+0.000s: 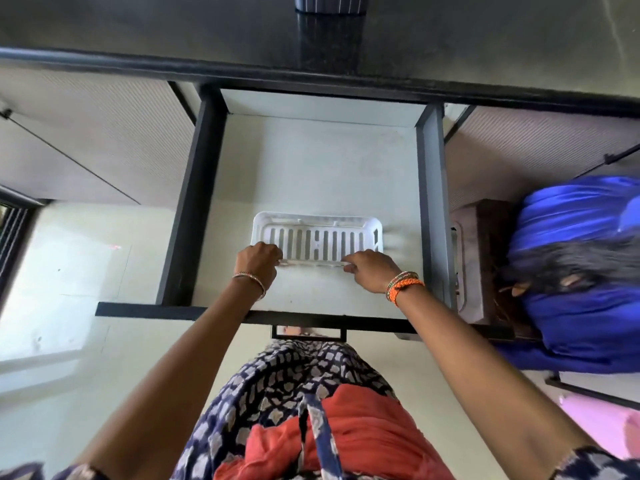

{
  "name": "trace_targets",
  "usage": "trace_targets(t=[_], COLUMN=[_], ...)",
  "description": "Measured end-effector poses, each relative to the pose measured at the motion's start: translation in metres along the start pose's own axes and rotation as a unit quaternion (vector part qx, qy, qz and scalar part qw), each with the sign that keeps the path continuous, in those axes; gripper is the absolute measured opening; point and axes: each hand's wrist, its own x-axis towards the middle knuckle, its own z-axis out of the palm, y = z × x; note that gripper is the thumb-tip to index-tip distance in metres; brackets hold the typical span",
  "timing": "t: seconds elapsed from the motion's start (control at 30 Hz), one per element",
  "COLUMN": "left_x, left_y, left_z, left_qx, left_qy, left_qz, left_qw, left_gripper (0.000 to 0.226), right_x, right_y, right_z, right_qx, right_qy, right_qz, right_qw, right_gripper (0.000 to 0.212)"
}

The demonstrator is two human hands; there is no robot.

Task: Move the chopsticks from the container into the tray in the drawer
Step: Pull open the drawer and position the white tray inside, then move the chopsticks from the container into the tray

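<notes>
The tray (317, 237) is lying in the open drawer (311, 161), toward the drawer's near end, with its long side running across and its slotted floor facing up.

Left of the tray, the left arm is reaching forward and a little inward over the drawer's front edge, a thin bangle (250, 281) circling the wrist. The left hand (258, 259) is sitting at the tray's near-left corner, knuckles up, fingers curled down and pinched together on the left end of the chopsticks (311, 264).

The chopsticks are lying level along the tray's near rim, a pale blurred strip running from one hand to the other. They seem to be just at or over that rim, though the blur is hiding whether they are touching it.

Right of that, the right hand (372, 273) is resting at the tray's near-right corner, palm down, fingers bent and closed on the chopsticks' right end. Orange and beaded bands (403, 284) are wrapping the right wrist, and the right arm is stretching back toward the body at a slant.

Beyond the tray, past the drawer's back wall, the counter (173, 29) is carrying a dark striped container (330, 3) at its far edge, only partly in frame.

Further right of the tray, outside the drawer, a second person in blue (581, 271) is crouching.
</notes>
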Motion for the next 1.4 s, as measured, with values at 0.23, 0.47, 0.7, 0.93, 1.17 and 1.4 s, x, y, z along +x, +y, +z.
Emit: trace_targets(t=[0.23, 0.47, 0.7, 0.93, 1.17, 1.4], left_x=[0.007, 0.018, 0.078, 0.169, 0.262, 0.303], left_y=[0.0, 0.008, -0.001, -0.014, -0.003, 0.008], left_z=[-0.004, -0.035, -0.142, -0.293, -0.364, -0.363], left_qx=[0.008, 0.015, -0.142, -0.297, -0.256, -0.209], left_qy=[0.005, -0.051, 0.054, 0.264, 0.316, 0.286], left_qz=[0.02, 0.035, -0.009, -0.036, 0.037, 0.095], left_qw=[1.0, 0.998, 0.988, 0.917, 0.913, 0.931], left_gripper=[0.027, 0.033, 0.028, 0.021, 0.025, 0.034], right_x=[0.001, -0.003, 0.023, 0.081, 0.179, 0.24], right_y=[-0.008, -0.014, -0.037, -0.044, -0.019, -0.002], right_z=[-0.002, -0.026, -0.158, -0.333, -0.467, -0.484], right_qx=[-0.018, -0.065, 0.051, 0.254, 0.319, 0.409], right_qy=[0.041, 0.056, 0.301, 0.5, 0.502, 0.438], right_qz=[0.02, -0.004, -0.089, -0.08, 0.034, 0.076], right_qw=[0.999, 0.996, 0.948, 0.824, 0.803, 0.797], right_gripper=[0.03, 0.043, 0.024, 0.017, 0.042, 0.048])
